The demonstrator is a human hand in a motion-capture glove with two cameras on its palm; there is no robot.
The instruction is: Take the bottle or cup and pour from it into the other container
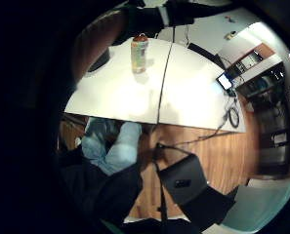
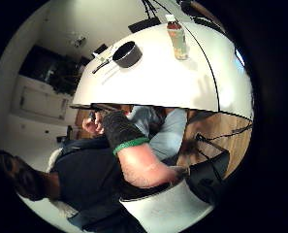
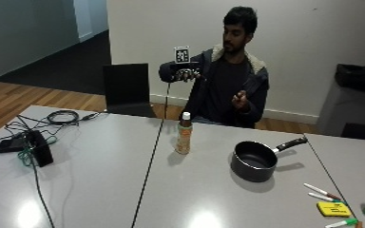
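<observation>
Bottle task, nothing lifted yet. Large white bench (image 3: 94,190) carries it all. Black round metal saucepan with a dark handle (image 3: 255,162) sits on the bench, open side up, handle pointing away toward the person's left. Clear plastic bottle of amber drink with a white cap (image 3: 183,133) stands upright just beside the bench seam, near the pan but apart from it; cap looks on. Coloured markers (image 3: 321,191) and a small yellow block (image 3: 333,208) lie at the bench's near corner, well apart from both.

Black-gloved right hand (image 3: 186,73) is raised at chest height in front of the seated person, well above and behind the bottle, touching nothing. Whether its grip is clenched or released I cannot tell; fingers too small and dark. Bare left hand (image 3: 239,99) also up, off the bench.

Step, by my read: pre-reach. Next move calls for lowering the hand to the bottle's body, wrapping it, probably uncapping, then tilting over the pan.
</observation>
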